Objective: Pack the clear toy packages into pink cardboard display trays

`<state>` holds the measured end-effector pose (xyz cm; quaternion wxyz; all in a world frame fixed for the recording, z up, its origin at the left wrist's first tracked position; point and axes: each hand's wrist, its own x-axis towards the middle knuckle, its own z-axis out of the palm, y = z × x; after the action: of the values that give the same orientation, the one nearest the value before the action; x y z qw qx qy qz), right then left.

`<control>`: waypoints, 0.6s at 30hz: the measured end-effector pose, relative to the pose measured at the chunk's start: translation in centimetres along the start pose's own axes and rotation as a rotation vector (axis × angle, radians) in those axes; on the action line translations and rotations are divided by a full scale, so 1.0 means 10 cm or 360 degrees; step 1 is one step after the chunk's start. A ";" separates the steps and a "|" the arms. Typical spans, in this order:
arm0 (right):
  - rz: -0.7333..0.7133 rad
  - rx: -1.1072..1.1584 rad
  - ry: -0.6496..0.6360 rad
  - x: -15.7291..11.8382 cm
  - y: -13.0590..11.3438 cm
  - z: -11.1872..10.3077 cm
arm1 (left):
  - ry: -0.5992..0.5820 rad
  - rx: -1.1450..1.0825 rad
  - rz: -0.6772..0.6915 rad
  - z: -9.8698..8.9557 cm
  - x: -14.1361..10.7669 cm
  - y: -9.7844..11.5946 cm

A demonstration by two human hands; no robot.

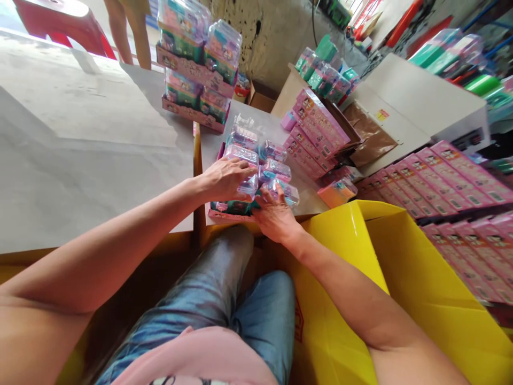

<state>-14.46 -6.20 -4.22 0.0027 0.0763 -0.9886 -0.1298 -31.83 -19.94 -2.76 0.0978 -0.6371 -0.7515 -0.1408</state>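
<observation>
Several clear plastic cases (pixel 242 155) with pink, purple and teal contents sit in rows in a pink display box (pixel 230 215) on the white table. My left hand (pixel 228 177) lies across the cases on the left, its fingers stretched out over their tops. On the right, my right hand (pixel 277 215) has its thumb and fingers around the near end of another clear case (pixel 289 193), which leans out at the box's right side. The undersides of the fingers are hidden.
Two stacked display boxes of filled cases (pixel 192 113) stand farther back on the white table (pixel 92 160). Open yellow cartons (pixel 340 256) flank my legs. Pink boxes (pixel 320 125) are piled on the right, with more in rows (pixel 460 182). A person's legs (pixel 130 32) and a red stool (pixel 60 24) are behind.
</observation>
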 end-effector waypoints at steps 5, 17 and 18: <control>0.0014 0.0051 0.0031 0.00 0.02 0.07 | -0.0040 0.0017 -0.0010 -0.03 0.02 0.07; 0.0221 0.0774 0.0778 -0.06 0.37 -0.10 | -0.0048 0.0100 0.0033 0.06 0.05 0.10; 0.0257 0.0718 0.0805 -0.04 0.42 -0.09 | -0.0046 0.0099 0.0026 0.06 0.05 0.11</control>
<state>-14.70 -2.39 -2.32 0.2409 0.0262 -0.9633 0.1157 -30.84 -19.15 -3.04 0.1077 -0.6418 -0.7516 -0.1074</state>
